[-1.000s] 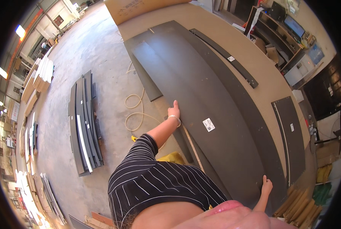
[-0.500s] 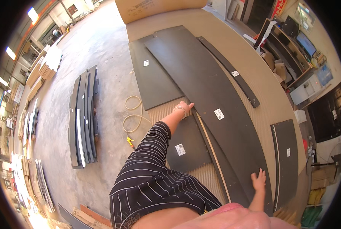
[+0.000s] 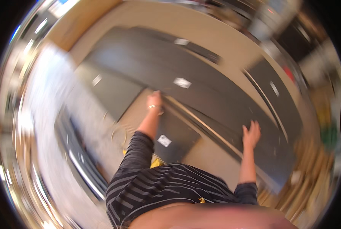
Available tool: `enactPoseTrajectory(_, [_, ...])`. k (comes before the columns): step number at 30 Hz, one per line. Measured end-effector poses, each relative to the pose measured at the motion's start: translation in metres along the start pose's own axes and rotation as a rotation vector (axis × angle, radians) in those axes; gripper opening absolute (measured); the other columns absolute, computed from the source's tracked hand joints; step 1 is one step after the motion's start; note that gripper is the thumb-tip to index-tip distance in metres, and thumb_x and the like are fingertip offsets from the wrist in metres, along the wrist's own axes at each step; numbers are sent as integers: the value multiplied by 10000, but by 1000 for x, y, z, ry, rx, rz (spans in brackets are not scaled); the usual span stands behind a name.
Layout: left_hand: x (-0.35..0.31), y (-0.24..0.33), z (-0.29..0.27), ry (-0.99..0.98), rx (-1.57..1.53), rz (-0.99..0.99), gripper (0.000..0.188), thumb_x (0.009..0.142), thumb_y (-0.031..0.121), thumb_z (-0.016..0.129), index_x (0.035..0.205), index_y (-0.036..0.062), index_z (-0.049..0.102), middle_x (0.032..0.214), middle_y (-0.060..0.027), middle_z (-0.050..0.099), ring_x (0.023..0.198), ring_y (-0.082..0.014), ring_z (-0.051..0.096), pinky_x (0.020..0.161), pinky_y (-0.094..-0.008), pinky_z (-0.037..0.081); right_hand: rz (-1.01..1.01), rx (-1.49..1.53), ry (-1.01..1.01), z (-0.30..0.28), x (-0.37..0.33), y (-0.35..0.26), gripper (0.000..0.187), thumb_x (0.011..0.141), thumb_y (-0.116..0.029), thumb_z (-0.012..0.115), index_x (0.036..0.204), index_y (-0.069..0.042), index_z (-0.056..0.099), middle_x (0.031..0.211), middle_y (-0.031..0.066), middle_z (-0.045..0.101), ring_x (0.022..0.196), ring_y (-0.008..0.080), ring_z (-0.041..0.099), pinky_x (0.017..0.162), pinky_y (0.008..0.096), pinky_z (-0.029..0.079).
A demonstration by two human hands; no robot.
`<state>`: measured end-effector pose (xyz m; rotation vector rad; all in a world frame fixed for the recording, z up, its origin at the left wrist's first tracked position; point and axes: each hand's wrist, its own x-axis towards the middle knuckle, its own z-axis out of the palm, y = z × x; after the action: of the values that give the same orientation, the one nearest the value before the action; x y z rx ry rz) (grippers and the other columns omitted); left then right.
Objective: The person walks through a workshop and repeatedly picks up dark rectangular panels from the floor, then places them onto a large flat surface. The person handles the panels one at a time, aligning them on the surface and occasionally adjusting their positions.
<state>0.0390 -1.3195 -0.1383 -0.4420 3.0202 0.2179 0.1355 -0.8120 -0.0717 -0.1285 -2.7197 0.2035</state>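
A long dark grey panel with a white label lies across the brown board. At its near edge is my left hand, wearing a bracelet, its fingers closed on that edge. Further right, my right hand rests over the dark surface with fingers apart. A narrow piece with a light edge runs slantwise between my hands. Below my left hand lies a smaller labelled dark panel. Another flat dark panel sits beyond it to the left. Motion blurs the picture.
At the far side are a narrow dark strip and, to the right, a dark panel with a light edge. A stack of dark strips lies on the floor at left, near a pale hose. An upright cardboard sheet stands at far left.
The view has swung round, so the panels lie more crosswise. My left hand stays at the panel edge; my right hand still has spread fingers, now with more of its forearm showing.
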Motion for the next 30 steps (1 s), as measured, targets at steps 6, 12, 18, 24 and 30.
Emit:
enactPoseTrajectory(6, [14, 3, 8, -48, -752, -302, 491, 883, 462, 426, 1042, 47, 635, 886, -216, 646, 830, -310, 632, 737, -419, 489, 596, 341, 12, -43, -146, 47, 502, 866, -259, 544, 1291, -54, 373, 1359, 173, 346, 1248, 334, 331, 1037, 424, 274])
enactPoseTrajectory(12, [9, 21, 14, -1, -379, -287, 691, 831, 530, 483, 978, -140, 570, 952, -275, 610, 856, -369, 607, 743, -445, 490, 992, -61, 235, -88, -254, 194, 494, 862, -199, 522, 1286, -3, 360, 1336, 190, 367, 1231, 349, 344, 1027, 422, 292])
enactPoseTrajectory(18, [-13, 58, 30, 25, -184, -371, 712, 804, 553, 513, 1036, -119, 556, 1041, -272, 586, 953, -376, 581, 835, -440, 473, 1140, -106, 285, -115, -271, 343, 451, 865, -186, 480, 1271, -10, 386, 1291, 213, 418, 1189, 353, 400, 994, 413, 342])
enactPoseTrajectory(24, [-13, 67, 17, -39, -769, -619, 519, 818, 448, 592, 948, -55, 581, 679, -109, 572, 540, -214, 515, 474, -358, 426, 1377, -107, -95, -114, -256, 452, 493, 897, -277, 423, 1328, -48, 350, 1374, 176, 344, 1249, 330, 349, 1010, 415, 328])
enactPoseTrajectory(30, [-18, 71, 13, 59, -722, -728, 448, 804, 412, 632, 942, -7, 553, 680, -90, 537, 505, -179, 463, 414, -279, 394, 1413, 45, -270, -124, -250, 471, 609, 844, -486, 473, 1295, -81, 419, 1263, 155, 491, 1175, 322, 449, 978, 402, 349])
